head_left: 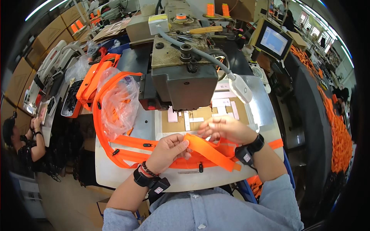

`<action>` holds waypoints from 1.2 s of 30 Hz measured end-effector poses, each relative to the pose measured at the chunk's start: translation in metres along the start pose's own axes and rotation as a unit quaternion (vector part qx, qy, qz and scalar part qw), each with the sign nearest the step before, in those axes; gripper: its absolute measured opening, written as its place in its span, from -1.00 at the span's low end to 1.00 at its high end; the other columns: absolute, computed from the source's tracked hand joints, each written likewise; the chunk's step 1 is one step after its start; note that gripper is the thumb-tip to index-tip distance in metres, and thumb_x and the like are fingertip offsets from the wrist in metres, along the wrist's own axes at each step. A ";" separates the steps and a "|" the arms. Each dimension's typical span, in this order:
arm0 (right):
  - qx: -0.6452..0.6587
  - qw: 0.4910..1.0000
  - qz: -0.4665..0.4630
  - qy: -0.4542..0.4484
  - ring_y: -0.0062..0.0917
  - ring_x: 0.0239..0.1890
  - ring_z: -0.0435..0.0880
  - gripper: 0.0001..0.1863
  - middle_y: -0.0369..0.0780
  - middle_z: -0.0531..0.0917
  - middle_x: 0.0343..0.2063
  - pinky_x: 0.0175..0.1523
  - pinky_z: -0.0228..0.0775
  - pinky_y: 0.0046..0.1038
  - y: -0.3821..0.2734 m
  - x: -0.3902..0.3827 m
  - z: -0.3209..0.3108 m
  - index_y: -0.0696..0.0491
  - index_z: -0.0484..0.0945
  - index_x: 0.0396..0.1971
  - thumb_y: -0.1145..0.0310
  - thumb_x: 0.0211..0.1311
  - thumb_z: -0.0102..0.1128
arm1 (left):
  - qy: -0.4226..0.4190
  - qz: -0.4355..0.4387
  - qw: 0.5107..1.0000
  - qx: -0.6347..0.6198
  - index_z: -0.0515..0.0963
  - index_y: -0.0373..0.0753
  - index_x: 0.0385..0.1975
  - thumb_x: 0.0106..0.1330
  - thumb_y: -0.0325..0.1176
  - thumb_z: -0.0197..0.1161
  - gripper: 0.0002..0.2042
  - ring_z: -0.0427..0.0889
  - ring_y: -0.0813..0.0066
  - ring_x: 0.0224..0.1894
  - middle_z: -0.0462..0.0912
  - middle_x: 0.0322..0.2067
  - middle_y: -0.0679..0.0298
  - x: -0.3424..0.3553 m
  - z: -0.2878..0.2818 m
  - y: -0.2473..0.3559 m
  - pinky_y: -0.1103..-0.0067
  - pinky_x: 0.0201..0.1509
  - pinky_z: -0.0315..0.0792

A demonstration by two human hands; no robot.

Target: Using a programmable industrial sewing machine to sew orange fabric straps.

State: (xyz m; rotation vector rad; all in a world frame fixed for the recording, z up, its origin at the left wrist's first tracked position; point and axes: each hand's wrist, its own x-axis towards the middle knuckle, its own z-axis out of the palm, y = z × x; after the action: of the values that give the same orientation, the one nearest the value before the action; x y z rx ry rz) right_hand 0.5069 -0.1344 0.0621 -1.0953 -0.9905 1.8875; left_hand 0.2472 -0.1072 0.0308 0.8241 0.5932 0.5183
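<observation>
My left hand pinches the folded end of an orange fabric strip between thumb and fingers at the front of the machine table. Just right of it, my right hand has curled fingers drawn together over the strip; what they hold, if anything, is too small to make out. Long orange zipper tapes with black sliders lie across the pale table edge beneath my hands. Behind them a card template with pink pieces lies under the dark sewing machine head.
A clear plastic bag and orange pouches lie at left. A lamp hangs right of the machine head, a screen stands back right, and orange pieces are piled far right. A co-worker works at left.
</observation>
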 end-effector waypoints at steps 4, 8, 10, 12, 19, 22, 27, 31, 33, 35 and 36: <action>-0.095 0.995 0.007 -0.042 -0.74 -0.32 0.58 -0.68 -0.28 0.68 -0.25 -0.20 0.43 -0.66 0.016 -0.004 -0.002 0.20 0.57 -0.02 0.29 0.38 0.20 | 0.051 -0.002 0.997 0.060 0.51 -0.31 -0.26 0.44 -0.33 0.19 -0.84 0.61 0.64 -0.45 0.65 -0.41 0.28 0.003 0.001 -0.003 0.69 -0.30 0.53; -0.111 0.992 0.011 -0.064 -0.80 -0.44 0.51 -0.72 -0.35 0.67 -0.37 -0.31 0.37 -0.71 0.021 -0.005 0.001 0.18 0.60 -0.07 0.31 0.34 0.25 | 0.058 -0.002 0.993 0.105 0.49 -0.28 -0.28 0.43 -0.33 0.20 -0.86 0.58 0.63 -0.49 0.62 -0.45 0.30 0.003 0.003 -0.004 0.70 -0.38 0.50; -0.112 0.991 0.023 -0.068 -0.81 -0.48 0.50 -0.76 -0.38 0.65 -0.43 -0.34 0.35 -0.71 0.019 -0.005 0.001 0.16 0.61 -0.12 0.32 0.33 0.26 | 0.060 -0.005 0.992 0.110 0.49 -0.28 -0.28 0.44 -0.33 0.19 -0.86 0.58 0.63 -0.50 0.62 -0.46 0.29 0.002 0.003 -0.005 0.69 -0.38 0.50; -0.096 0.992 0.041 -0.068 -0.82 -0.51 0.48 -0.80 -0.40 0.64 -0.49 -0.37 0.33 -0.71 0.014 -0.006 0.004 0.15 0.62 -0.17 0.34 0.33 0.26 | 0.066 -0.003 0.992 0.106 0.49 -0.29 -0.27 0.45 -0.34 0.17 -0.85 0.57 0.62 -0.51 0.61 -0.46 0.29 0.001 0.001 -0.007 0.69 -0.38 0.50; 0.031 0.999 0.010 0.016 -0.80 -0.51 0.53 -0.84 -0.39 0.64 -0.42 -0.41 0.35 -0.72 0.030 0.001 -0.007 0.10 0.57 -0.19 0.36 0.31 0.27 | 0.051 0.034 0.997 0.054 0.49 -0.34 -0.16 0.49 -0.35 0.11 -0.83 0.60 0.58 -0.37 0.62 -0.36 0.28 0.003 0.000 -0.006 0.65 -0.23 0.52; 0.012 1.000 0.007 0.004 -0.80 -0.49 0.54 -0.83 -0.37 0.65 -0.39 -0.40 0.37 -0.72 0.028 0.001 -0.005 0.10 0.56 -0.19 0.37 0.31 0.27 | 0.061 0.057 0.995 0.049 0.48 -0.36 -0.09 0.48 -0.34 0.11 -0.80 0.61 0.58 -0.31 0.62 -0.28 0.26 0.004 0.005 -0.008 0.64 -0.17 0.52; -0.059 0.998 -0.010 -0.037 -0.79 -0.39 0.57 -0.82 -0.36 0.65 -0.36 -0.32 0.44 -0.71 0.025 -0.001 0.007 0.12 0.56 -0.18 0.37 0.32 0.27 | 0.021 0.043 0.995 0.093 0.45 -0.36 -0.04 0.46 -0.36 0.14 -0.78 0.60 0.60 -0.28 0.62 -0.21 0.24 0.006 0.008 -0.008 0.64 -0.16 0.51; -0.057 0.995 -0.065 -0.048 -0.72 -0.26 0.59 -0.74 -0.31 0.64 -0.26 -0.14 0.50 -0.63 0.031 0.000 0.008 0.17 0.54 -0.10 0.36 0.32 0.28 | 0.016 0.063 0.991 0.114 0.46 -0.32 -0.04 0.43 -0.40 0.18 -0.80 0.58 0.62 -0.27 0.61 -0.22 0.28 0.007 0.002 -0.012 0.64 -0.17 0.50; -0.072 0.993 -0.094 -0.018 -0.68 -0.21 0.60 -0.68 -0.28 0.64 -0.20 -0.06 0.51 -0.60 0.028 -0.001 0.010 0.21 0.52 -0.03 0.35 0.32 0.28 | 0.025 0.094 0.990 0.099 0.48 -0.31 -0.04 0.42 -0.41 0.19 -0.81 0.58 0.62 -0.29 0.61 -0.24 0.29 0.007 -0.002 -0.018 0.64 -0.18 0.49; -0.117 0.987 -0.098 -0.047 -0.65 -0.20 0.61 -0.61 -0.25 0.64 -0.16 -0.02 0.50 -0.57 0.023 -0.006 0.008 0.23 0.48 0.04 0.34 0.32 0.28 | 0.037 0.106 0.988 0.105 0.49 -0.29 -0.05 0.41 -0.43 0.20 -0.82 0.58 0.62 -0.30 0.61 -0.25 0.30 0.004 0.000 -0.015 0.64 -0.18 0.49; -0.139 0.983 -0.101 -0.060 -0.64 -0.20 0.61 -0.58 -0.23 0.64 -0.13 0.00 0.50 -0.55 0.020 -0.009 0.008 0.24 0.46 0.08 0.34 0.32 0.28 | 0.042 0.111 0.987 0.108 0.50 -0.28 -0.05 0.41 -0.44 0.20 -0.82 0.57 0.62 -0.30 0.61 -0.25 0.30 0.003 0.001 -0.013 0.63 -0.18 0.49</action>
State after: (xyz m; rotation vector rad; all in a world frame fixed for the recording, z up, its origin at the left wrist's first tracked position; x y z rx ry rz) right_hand 0.4987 -0.1532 0.0502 -1.0005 -1.4121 1.7025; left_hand 0.2529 -0.1137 0.0201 1.0867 0.6455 0.7033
